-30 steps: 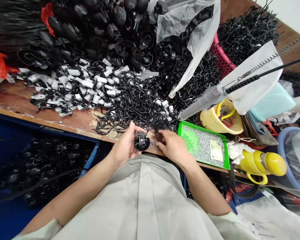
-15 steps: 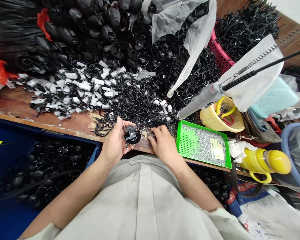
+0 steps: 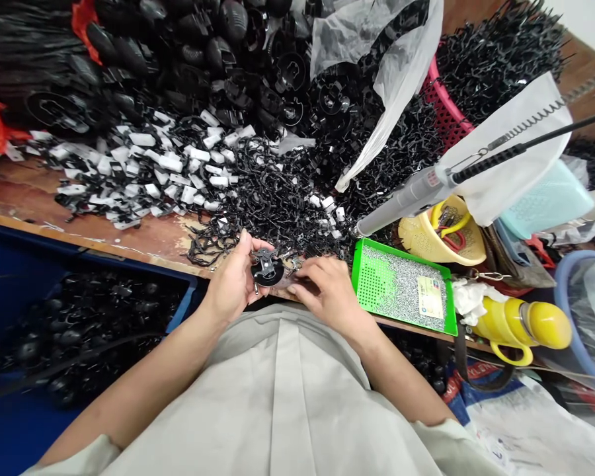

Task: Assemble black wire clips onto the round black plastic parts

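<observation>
My left hand holds a round black part with a metal bracket on its face, just above the front edge of the bench. Close to its right, my right hand rests low at the bench edge with its fingers bent over some tiny metal pieces. Whether its fingertips grip one of them cannot be made out. Behind both hands lies a heap of thin black parts, with white-and-black pieces piled to the left.
A green tray of small metal pins is right of my right hand. A grey electric screwdriver hangs above it. Further right are a yellow basket and a yellow bottle. A blue bin of black parts stands lower left.
My left hand and the round black part have shifted slightly right. My right hand has turned a little, its fingers more bent over the small metal pieces. The whole view has shifted slightly.
</observation>
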Motion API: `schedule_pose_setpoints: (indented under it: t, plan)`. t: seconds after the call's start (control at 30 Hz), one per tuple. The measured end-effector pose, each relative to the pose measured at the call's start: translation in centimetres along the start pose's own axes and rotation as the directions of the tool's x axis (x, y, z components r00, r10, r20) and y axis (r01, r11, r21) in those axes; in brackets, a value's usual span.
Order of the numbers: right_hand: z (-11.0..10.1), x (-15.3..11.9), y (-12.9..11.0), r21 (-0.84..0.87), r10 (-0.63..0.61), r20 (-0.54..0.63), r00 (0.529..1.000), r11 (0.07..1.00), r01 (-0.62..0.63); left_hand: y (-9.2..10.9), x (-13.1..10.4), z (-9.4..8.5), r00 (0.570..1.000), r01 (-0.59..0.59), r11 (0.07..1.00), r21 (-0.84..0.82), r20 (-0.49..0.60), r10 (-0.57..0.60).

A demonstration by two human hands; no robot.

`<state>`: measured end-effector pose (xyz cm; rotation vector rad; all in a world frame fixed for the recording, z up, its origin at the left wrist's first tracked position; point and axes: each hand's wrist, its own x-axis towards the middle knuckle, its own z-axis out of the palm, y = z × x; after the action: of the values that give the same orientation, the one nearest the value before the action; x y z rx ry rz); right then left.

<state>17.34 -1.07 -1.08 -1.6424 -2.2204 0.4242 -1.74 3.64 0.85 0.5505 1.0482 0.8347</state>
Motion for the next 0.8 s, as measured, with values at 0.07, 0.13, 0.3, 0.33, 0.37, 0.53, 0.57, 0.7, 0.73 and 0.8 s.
schedule_pose_setpoints:
  t: [0.07, 0.13, 0.3, 0.33, 0.37, 0.53, 0.57, 0.7, 0.73, 0.8]
  plan:
    - [-0.3, -0.2, 0.3, 0.001, 0.042, -0.036, 0.998, 0.999, -0.042, 0.0, 0.0, 0.0, 1.000, 0.007, 1.000, 0.003, 0.005, -0.007]
    - [-0.5, -0.1, 0.7, -0.036, 0.070, -0.020, 0.997, 0.997, -0.070, -0.1, 0.1, 0.1, 1.000, 0.009, 1.000, 0.016, 0.011, -0.009]
    - [-0.2, 0.8, 0.7, -0.136, 0.085, 0.110, 0.990, 0.988, -0.069, -0.4, 0.2, -0.1, 0.999, 0.019, 0.997, 0.073, 0.040, -0.022]
    - [-0.2, 0.9, 0.6, -0.140, 0.092, 0.122, 0.988, 0.987, -0.074, -0.4, 0.2, -0.2, 0.998, 0.022, 0.997, 0.073, 0.050, -0.026]
    - [-0.3, 1.0, 0.6, -0.139, 0.097, 0.129, 0.987, 0.987, -0.079, -0.5, 0.2, -0.3, 0.998, 0.021, 0.997, 0.072, 0.055, -0.025]
    - [-1.0, 1.0, 0.6, -0.106, 0.079, 0.158, 0.984, 0.992, -0.063, -0.4, 0.2, -0.6, 1.000, 0.000, 0.996, 0.092, 0.027, -0.002]
    - [-1.0, 1.0, 0.6, -0.101, 0.072, 0.169, 0.983, 0.993, -0.055, -0.4, 0.2, -0.6, 1.000, 0.000, 0.995, 0.096, 0.027, -0.003]
    - [-0.6, 1.1, 0.6, -0.076, 0.069, 0.193, 0.979, 0.996, -0.055, -0.4, 0.3, -0.5, 0.998, 0.006, 0.995, 0.096, 0.062, -0.012]
    - [-0.6, 1.1, 0.6, -0.062, 0.078, 0.186, 0.979, 0.996, -0.068, -0.5, 0.3, -0.5, 0.997, 0.006, 0.995, 0.098, 0.073, -0.014]
    - [-0.8, 1.1, 0.7, -0.016, 0.107, 0.151, 0.983, 0.994, -0.106, -0.5, 0.2, -0.6, 0.995, 0.008, 0.994, 0.105, 0.096, -0.018]
